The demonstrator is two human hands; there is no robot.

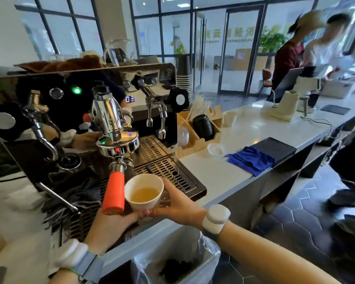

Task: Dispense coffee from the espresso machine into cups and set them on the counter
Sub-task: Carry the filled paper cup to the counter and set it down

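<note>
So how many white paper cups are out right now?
2 loose ones: a white paper cup of pale coffee held by both hands near the drip tray, another paper cup standing on the counter. The stack behind the machine isn't counted.

— What kind of place is this?
— A coffee bar: an espresso machine [103, 128] on a long counter [254, 128], stacked paper cups [184, 83], a till screen [285, 83], glass lobby doors [240, 50].

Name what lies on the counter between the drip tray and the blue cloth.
In the head view, a small white dish sits on the counter between the drip tray and the blue cloth.
</note>
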